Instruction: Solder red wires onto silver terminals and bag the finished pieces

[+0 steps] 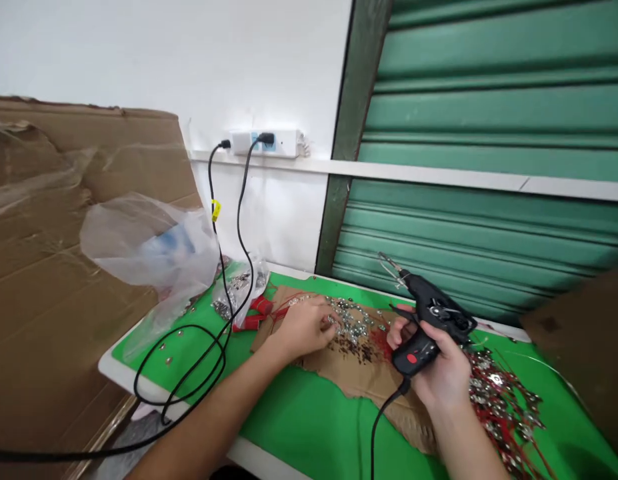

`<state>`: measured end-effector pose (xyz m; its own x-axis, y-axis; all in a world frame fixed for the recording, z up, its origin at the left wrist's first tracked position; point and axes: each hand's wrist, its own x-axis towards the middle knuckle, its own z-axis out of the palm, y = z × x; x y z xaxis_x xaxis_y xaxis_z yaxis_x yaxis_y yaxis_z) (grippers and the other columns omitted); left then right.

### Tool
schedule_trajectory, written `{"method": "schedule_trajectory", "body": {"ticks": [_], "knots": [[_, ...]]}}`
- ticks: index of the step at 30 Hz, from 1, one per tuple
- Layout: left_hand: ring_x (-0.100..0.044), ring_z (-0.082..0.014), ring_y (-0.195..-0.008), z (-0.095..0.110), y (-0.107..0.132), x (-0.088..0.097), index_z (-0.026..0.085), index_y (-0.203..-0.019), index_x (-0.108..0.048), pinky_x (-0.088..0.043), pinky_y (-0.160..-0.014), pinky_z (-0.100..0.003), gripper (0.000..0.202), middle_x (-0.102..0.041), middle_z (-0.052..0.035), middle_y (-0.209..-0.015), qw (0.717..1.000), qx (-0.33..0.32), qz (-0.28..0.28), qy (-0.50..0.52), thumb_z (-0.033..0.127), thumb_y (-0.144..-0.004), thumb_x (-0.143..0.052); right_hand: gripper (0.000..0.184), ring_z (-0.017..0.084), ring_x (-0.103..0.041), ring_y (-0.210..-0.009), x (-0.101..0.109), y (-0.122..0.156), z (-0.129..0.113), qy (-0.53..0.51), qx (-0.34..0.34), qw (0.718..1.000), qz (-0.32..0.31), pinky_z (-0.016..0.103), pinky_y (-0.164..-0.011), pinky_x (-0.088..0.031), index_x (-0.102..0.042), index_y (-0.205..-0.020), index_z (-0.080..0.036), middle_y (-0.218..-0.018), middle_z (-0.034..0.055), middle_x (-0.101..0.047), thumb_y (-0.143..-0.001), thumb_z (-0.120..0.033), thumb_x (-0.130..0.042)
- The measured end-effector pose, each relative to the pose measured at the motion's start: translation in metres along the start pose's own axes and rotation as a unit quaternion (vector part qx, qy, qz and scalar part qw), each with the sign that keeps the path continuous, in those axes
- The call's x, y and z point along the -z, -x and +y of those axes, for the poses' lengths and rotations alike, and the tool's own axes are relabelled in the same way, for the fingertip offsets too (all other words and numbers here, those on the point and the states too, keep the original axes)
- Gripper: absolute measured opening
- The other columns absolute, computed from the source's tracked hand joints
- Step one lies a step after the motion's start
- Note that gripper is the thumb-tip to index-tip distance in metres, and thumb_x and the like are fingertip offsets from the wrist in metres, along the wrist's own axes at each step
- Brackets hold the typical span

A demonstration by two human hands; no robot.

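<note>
Left arm (229,407) was by a looped black cord (189,325), its yellow tag (216,211) too tiny to read. Right hand (443,377) gripped the soldering gun (436,305); I couldn't tell if the left hand (303,328) pinched metal bits (356,325).

Left arm (226,410) stretched forward, left hand (305,328) palm down, curled; right hand (443,373) palm up, gripping.

Torn cardboard (379,385) lies on the green tabletop (309,413); metal pieces (496,390) too — heaped.

Bright light, dim lower-right corner.
</note>
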<state>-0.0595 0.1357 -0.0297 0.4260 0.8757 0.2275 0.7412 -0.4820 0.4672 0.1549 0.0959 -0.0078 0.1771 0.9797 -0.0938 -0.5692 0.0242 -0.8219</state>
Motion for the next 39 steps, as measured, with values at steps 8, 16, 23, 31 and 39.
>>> {"method": "schedule_trajectory", "body": {"ticks": [8, 16, 23, 31, 39], "knots": [[-0.065, -0.0178, -0.093, -0.005, 0.000, -0.011, 0.031, -0.102, -0.074, -0.051, -0.083, -0.026, 0.024, -0.073, -0.0011, -0.098, 0.995, -0.030, -0.090, -0.001, 0.032, -0.088, -0.055, 0.025, 0.017, -0.046, -0.055, 0.010, 0.009, 0.000, -0.004, 0.001, 1.000, 0.019, 0.031, -0.049, -0.040, -0.072, -0.086, -0.021, -0.064, 0.0035, -0.055, -0.066, -0.035, -0.069], [-0.065, -0.0182, -0.095, -0.015, 0.000, -0.001, 0.028, -0.103, -0.073, -0.051, -0.089, -0.028, 0.023, -0.072, -0.0021, -0.099, 0.999, 0.008, -0.042, 0.008, 0.030, -0.086, -0.057, 0.028, 0.016, -0.046, -0.054, 0.005, 0.009, 0.007, 0.018, -0.002, 1.000, 0.018, 0.028, -0.049, -0.039, -0.073, -0.088, -0.017, -0.059, 0.0044, -0.054, -0.067, -0.036, -0.068], [-0.065, -0.0233, -0.095, -0.034, 0.000, 0.015, 0.016, -0.091, -0.071, -0.052, -0.083, -0.031, 0.018, -0.070, -0.0117, -0.096, 0.975, 0.220, 0.009, -0.036, 0.026, -0.082, -0.058, 0.023, 0.017, -0.045, -0.055, 0.005, 0.007, 0.008, -0.008, -0.020, 0.999, 0.025, 0.030, -0.049, -0.040, -0.072, -0.085, -0.021, -0.062, 0.0037, -0.054, -0.066, -0.033, -0.068], [-0.063, -0.0215, -0.088, -0.040, -0.005, 0.014, 0.014, -0.081, -0.069, -0.048, -0.079, -0.029, 0.020, -0.070, -0.0115, -0.085, 0.981, 0.187, -0.006, -0.042, 0.025, -0.087, -0.053, 0.027, 0.015, -0.043, -0.055, 0.002, 0.008, 0.009, 0.002, -0.031, 0.999, 0.045, 0.028, -0.048, -0.041, -0.074, -0.085, -0.019, -0.062, 0.0025, -0.051, -0.064, -0.035, -0.070], [-0.059, -0.0177, -0.086, -0.036, 0.001, 0.021, 0.017, -0.088, -0.063, -0.047, -0.079, -0.027, 0.014, -0.066, -0.0064, -0.094, 0.992, 0.115, 0.035, -0.041, 0.024, -0.089, -0.050, 0.038, 0.019, -0.054, -0.065, 0.000, 0.010, 0.007, 0.032, -0.057, 0.995, 0.072, 0.029, -0.052, -0.047, -0.076, -0.085, -0.018, -0.072, 0.0069, -0.063, -0.051, -0.034, -0.078]]}}
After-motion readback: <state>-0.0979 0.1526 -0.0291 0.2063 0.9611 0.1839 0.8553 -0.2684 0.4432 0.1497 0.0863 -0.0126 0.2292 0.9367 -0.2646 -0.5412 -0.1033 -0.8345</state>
